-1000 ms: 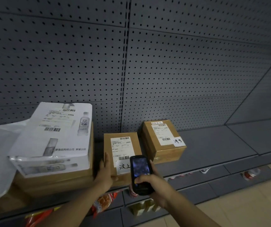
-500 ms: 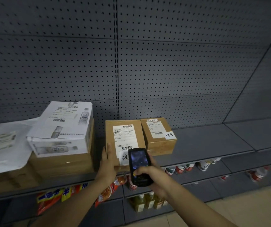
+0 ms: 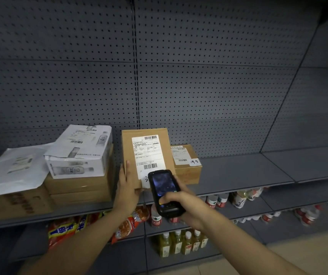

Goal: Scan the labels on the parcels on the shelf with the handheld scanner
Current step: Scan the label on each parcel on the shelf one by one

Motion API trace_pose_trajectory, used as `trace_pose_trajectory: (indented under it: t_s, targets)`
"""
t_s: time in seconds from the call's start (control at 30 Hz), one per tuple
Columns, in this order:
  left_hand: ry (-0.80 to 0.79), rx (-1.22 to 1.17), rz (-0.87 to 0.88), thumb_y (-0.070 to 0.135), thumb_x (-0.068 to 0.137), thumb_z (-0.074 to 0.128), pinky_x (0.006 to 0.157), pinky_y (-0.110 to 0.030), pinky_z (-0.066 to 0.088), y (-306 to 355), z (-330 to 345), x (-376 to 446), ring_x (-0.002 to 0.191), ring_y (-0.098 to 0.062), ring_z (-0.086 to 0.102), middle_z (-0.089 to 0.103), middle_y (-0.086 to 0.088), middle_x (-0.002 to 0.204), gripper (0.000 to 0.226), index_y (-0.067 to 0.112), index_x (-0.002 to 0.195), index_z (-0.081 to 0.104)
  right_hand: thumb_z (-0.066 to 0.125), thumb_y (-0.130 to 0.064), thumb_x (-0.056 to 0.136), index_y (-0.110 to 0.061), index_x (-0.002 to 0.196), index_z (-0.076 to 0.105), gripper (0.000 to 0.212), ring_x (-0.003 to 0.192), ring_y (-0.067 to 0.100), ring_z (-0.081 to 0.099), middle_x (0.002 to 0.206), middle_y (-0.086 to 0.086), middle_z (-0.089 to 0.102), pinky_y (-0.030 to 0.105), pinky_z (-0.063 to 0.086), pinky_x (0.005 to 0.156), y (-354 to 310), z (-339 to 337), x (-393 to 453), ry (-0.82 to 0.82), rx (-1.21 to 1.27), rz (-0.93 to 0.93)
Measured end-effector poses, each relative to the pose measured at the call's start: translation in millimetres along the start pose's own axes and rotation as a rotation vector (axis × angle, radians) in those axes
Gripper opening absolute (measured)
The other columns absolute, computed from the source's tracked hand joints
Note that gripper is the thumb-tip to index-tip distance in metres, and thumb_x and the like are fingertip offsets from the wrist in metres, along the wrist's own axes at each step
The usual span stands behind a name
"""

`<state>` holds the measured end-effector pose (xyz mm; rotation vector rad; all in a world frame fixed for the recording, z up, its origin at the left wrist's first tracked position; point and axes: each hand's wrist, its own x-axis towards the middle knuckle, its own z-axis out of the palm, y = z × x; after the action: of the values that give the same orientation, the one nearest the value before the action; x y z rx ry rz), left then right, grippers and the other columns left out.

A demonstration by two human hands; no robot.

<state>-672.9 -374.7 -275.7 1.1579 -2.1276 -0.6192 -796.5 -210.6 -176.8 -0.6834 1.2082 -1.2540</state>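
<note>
We record a grey shelf [image 3: 238, 171] before a pegboard wall [image 3: 199, 76]; at left a stack of cartons [image 3: 78, 187] under a white box [image 3: 79, 153], their print too small to read; the tilted brown parcel [image 3: 127, 147] stands mid-shelf, its label [image 3: 148, 153] facing us, lower corner hidden; a second parcel [image 3: 187, 165] sits partly behind it; the left hand [image 3: 126, 185] clasps the tilted parcel's lower left edge; the right hand [image 3: 185, 207] is wrapped round the scanner [image 3: 163, 193], fingertips unseen.
</note>
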Motion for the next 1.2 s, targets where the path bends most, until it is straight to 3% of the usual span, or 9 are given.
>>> trace_pose_trajectory:
  t_s: [0.17,0.33,0.57,0.7,0.9,0.97,1.2]
  targets:
    - [0.042,0.114,0.042,0.009,0.083,0.069,0.104,-0.051,0.040,10,0,-14,0.141,-0.034,0.027,-0.009,-0.005,0.160,0.114,0.031,0.146,-0.024,0.065,0.005,0.064,-0.023,0.130,0.055,0.073,0.090,0.029,0.064,0.107,0.014,0.067,0.033,0.055,0.067,-2,3,-21,-0.003,0.025,-0.028]
    - [0.033,0.159,0.063,0.011,0.083,0.068,0.106,-0.051,0.038,17,-1,-19,0.145,-0.031,0.020,-0.008,-0.004,0.161,0.114,0.031,0.144,-0.027,0.055,0.017,0.081,-0.021,0.130,0.054,0.062,0.090,0.029,0.062,0.105,0.014,0.066,0.034,0.052,0.071,-3,1,-37,-0.003,0.024,-0.061]
    - [0.020,0.146,0.049,0.013,0.083,0.069,0.104,-0.055,0.039,24,0,-26,0.142,-0.035,0.026,-0.008,-0.006,0.160,0.111,0.027,0.149,-0.020,0.054,0.017,0.081,-0.019,0.130,0.054,0.061,0.091,0.029,0.062,0.107,0.015,0.065,0.035,0.053,0.074,-3,1,-49,0.017,0.044,-0.067]
    - [0.030,0.165,0.060,0.011,0.081,0.070,0.105,-0.054,0.038,23,1,-29,0.143,-0.033,0.024,-0.006,-0.006,0.160,0.114,0.028,0.148,-0.020,0.057,0.015,0.078,-0.019,0.128,0.055,0.061,0.088,0.028,0.063,0.105,0.015,0.065,0.029,0.054,0.063,-2,0,-53,0.015,0.032,-0.080]
    - [0.032,0.152,0.036,0.017,0.084,0.069,0.107,-0.053,0.034,21,0,-31,0.143,-0.032,0.021,-0.006,-0.006,0.160,0.112,0.029,0.147,-0.022,0.062,0.012,0.073,-0.022,0.126,0.056,0.063,0.087,0.026,0.065,0.106,0.014,0.067,0.029,0.055,0.061,-1,-1,-56,-0.005,0.035,-0.089]
    - [0.034,0.154,0.043,0.018,0.084,0.069,0.107,-0.052,0.033,20,0,-30,0.145,-0.031,0.018,-0.006,-0.006,0.160,0.112,0.029,0.147,-0.022,0.058,0.015,0.079,-0.024,0.124,0.056,0.059,0.085,0.024,0.065,0.104,0.012,0.067,0.028,0.055,0.060,-1,-2,-55,0.000,0.026,-0.088]
    - [0.033,0.144,0.034,0.018,0.084,0.069,0.108,-0.055,0.033,18,-1,-24,0.144,-0.033,0.020,-0.005,-0.006,0.160,0.112,0.031,0.146,-0.023,0.055,0.017,0.082,-0.029,0.117,0.058,0.058,0.090,0.025,0.064,0.106,0.011,0.067,0.031,0.054,0.067,1,-4,-48,0.005,0.024,-0.075]
